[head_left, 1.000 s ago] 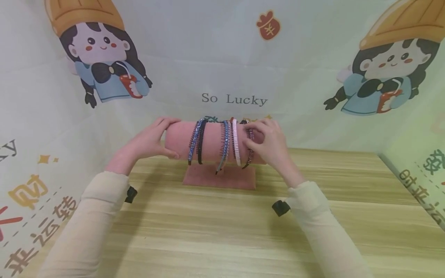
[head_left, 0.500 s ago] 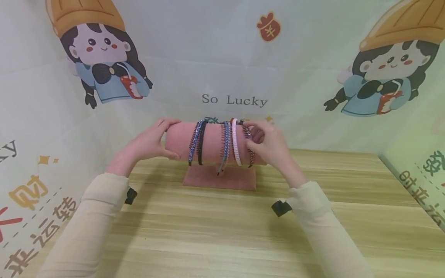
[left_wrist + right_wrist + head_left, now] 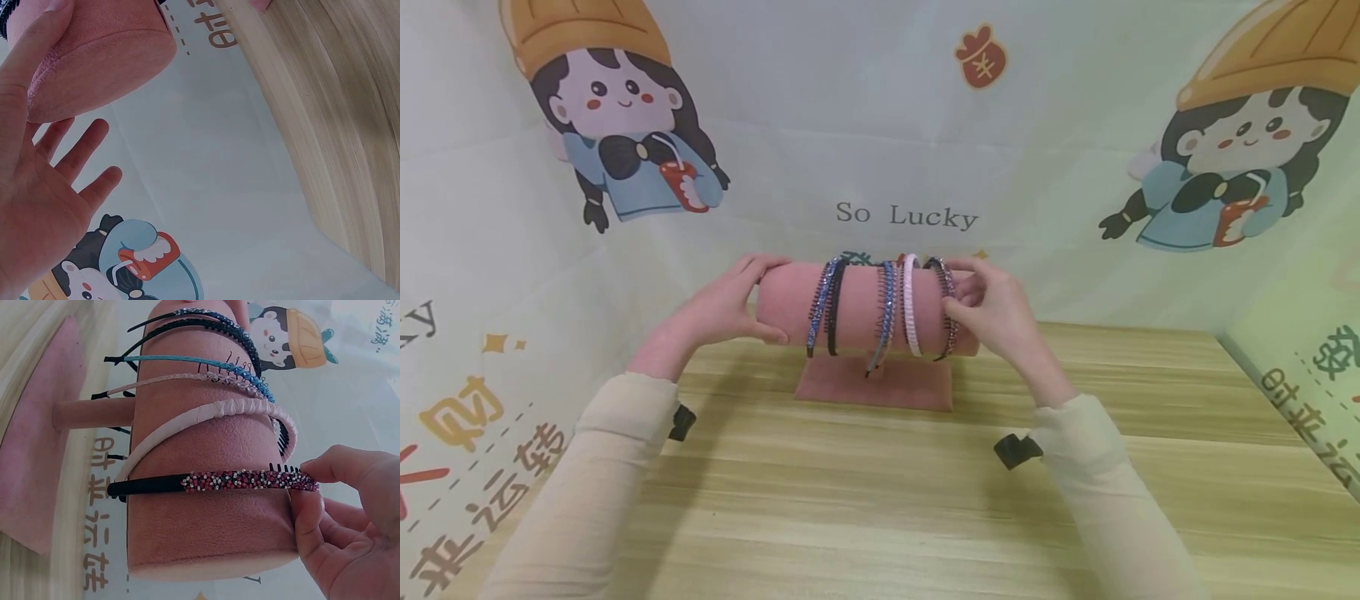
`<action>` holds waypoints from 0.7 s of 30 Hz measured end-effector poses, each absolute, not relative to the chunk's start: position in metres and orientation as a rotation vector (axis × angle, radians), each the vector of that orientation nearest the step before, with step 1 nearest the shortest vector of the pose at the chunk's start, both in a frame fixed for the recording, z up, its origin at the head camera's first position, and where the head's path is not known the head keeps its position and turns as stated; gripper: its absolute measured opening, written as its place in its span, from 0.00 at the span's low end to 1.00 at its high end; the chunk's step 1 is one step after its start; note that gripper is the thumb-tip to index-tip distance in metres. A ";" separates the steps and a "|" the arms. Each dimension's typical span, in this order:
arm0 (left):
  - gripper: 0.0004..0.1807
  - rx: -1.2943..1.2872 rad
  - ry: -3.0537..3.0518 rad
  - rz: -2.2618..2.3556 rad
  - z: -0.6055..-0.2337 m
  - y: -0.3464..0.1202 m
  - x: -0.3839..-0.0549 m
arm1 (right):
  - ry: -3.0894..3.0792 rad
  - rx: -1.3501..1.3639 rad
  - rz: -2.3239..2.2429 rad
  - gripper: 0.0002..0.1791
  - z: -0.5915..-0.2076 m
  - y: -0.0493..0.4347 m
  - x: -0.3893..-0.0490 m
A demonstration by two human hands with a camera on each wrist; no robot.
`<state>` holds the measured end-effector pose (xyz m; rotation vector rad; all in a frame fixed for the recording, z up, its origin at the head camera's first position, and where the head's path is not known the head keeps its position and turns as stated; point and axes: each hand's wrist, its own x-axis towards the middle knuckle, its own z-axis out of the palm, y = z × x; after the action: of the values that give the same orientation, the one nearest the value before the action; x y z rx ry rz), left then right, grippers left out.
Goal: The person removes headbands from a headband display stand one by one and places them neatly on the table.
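A pink plush headband stand (image 3: 859, 308) stands on the wooden table, its horizontal roll carrying several headbands. My left hand (image 3: 715, 308) grips the roll's left end, thumb in front; in the left wrist view, some of that hand's fingers (image 3: 84, 149) extend past the roll's end face. Near the right end, my right hand (image 3: 1000, 308) pinches the top of a black headband (image 3: 244, 480) covered in pink and white stones, still seated around the roll. Beside it sits a pale pink wrapped headband (image 3: 206, 414), with a gap between the two.
Farther left on the roll are thin headbands in blue (image 3: 244, 370) and pink (image 3: 156, 381), then a black one (image 3: 832, 312) and a blue-purple sparkly one (image 3: 817, 312). A printed backdrop (image 3: 775, 167) rises behind the wooden table (image 3: 850, 500).
My right hand has moved slightly right, and the stone-covered headband has shifted right with it, away from the pale pink one. My left hand has stayed on the roll's end.
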<state>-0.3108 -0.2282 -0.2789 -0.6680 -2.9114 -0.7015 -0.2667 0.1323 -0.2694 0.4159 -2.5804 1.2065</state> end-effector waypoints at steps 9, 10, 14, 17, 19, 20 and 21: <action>0.57 -0.659 -2.919 -0.701 -0.277 -0.227 -0.309 | -2.621 0.384 1.227 0.32 -0.267 0.137 -0.266; 0.57 -0.657 -2.920 -0.701 -0.277 -0.228 -0.309 | -2.624 0.385 1.225 0.32 -0.267 0.138 -0.265; 0.57 -0.654 -2.919 -0.708 -0.278 -0.228 -0.309 | -2.627 0.383 1.225 0.32 -0.267 0.142 -0.264; 0.57 -0.658 -2.914 -0.714 -0.278 -0.228 -0.310 | -2.627 0.385 1.223 0.32 -0.267 0.145 -0.263; 0.57 -0.662 -2.910 -0.718 -0.279 -0.229 -0.310 | -2.629 0.384 1.228 0.31 -0.267 0.147 -0.263; 0.57 -0.664 -2.908 -0.718 -0.279 -0.229 -0.310 | -2.630 0.383 1.231 0.31 -0.267 0.148 -0.262; 0.57 -0.665 -2.906 -0.717 -0.279 -0.229 -0.311 | -2.632 0.376 1.235 0.31 -0.267 0.149 -0.262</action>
<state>-0.3106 -0.2285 -0.2790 -0.6652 -2.9060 -0.7166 -0.2620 0.1493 -0.2665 0.3755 -2.6320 1.2350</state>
